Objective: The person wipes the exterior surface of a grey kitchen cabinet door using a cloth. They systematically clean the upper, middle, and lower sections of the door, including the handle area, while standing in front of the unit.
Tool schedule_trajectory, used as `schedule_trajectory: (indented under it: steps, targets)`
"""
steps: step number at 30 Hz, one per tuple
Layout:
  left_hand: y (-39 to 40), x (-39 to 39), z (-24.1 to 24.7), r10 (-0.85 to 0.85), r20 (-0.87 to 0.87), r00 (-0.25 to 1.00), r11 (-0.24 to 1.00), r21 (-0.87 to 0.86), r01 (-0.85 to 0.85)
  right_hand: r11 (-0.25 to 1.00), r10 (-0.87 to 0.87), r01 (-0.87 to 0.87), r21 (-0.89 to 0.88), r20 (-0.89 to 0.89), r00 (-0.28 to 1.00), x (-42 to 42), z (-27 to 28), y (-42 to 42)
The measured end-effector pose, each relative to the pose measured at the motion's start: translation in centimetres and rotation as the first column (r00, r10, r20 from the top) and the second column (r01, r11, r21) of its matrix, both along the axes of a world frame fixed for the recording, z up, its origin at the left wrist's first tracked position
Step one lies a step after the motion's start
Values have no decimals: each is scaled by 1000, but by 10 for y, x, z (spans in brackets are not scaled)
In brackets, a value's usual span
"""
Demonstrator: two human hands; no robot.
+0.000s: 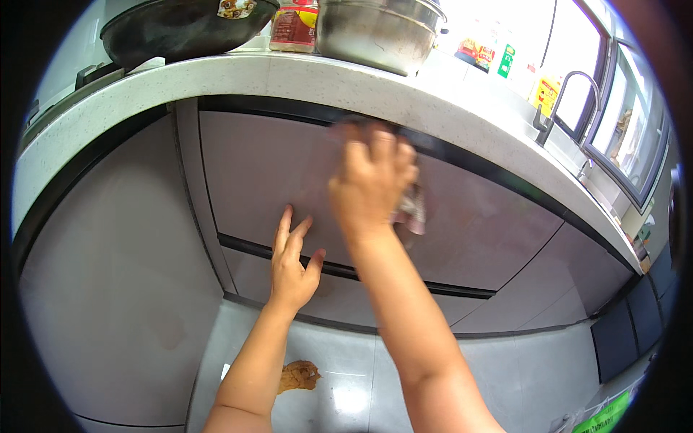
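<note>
My right hand, blurred, is at the upper part of a grey-pink drawer front, just under the countertop. A crumpled cloth hangs out beside its palm, and the fingertips are near the black recessed handle strip. Lower and to the left, my left hand has its fingers apart against the same drawer front, close to the lower black strip. It holds nothing.
On the speckled white countertop stand a black wok, a jar and a steel basin. A faucet rises at the right. A brown crumpled thing lies on the grey tiled floor.
</note>
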State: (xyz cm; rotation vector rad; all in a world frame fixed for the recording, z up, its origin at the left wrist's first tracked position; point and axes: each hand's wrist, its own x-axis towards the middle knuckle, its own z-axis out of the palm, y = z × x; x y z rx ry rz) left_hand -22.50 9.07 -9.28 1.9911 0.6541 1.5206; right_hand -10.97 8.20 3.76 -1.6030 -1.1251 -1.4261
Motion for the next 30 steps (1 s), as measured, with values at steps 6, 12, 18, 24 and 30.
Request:
schedule_trajectory:
  steps: [6, 12, 18, 24, 30]
  targets:
    - [12, -21, 3, -19, -52, 998, 999, 39, 21, 991, 132, -130, -22, 157, 979, 10, 19, -14]
    - [23, -36, -1, -78, -12, 997, 997, -16, 78, 992, -121, 121, 42, -11, 993, 40, 11, -49]
    - [31, -39, -3, -43, 56, 998, 998, -38, 45, 992, -103, 111, 59, -134, 986, -33, 1, 20]
    - [51, -49, -14, -69, 201, 977, 994, -73, 85, 995, 96, -100, -14, -165, 982, -125, 0, 106]
    - [66, -52, -23, 30, 329, 944, 962, -266, 63, 977, 152, -131, -168, 115, 982, -102, 1, 98]
